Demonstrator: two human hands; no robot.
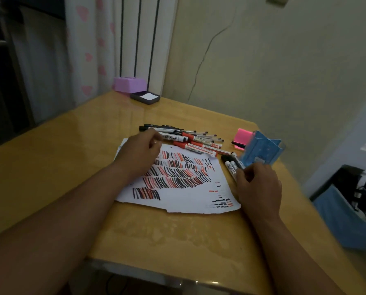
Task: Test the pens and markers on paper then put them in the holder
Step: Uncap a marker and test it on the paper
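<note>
paper (188,192) flat on desk (50,167), marked with red and black strokes | marker pile (190,141) at its far edge | blue holder (263,150) right of pile, tilted | left hand (139,155) on paper, fingers curled beside pile, grip cannot be told | right hand (258,186) pinching black markers (231,165) just beside holder

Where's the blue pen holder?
In the head view, the holder is on the right side of the table, just beyond the right hand, with black markers to its left and pink notes behind it.
</note>
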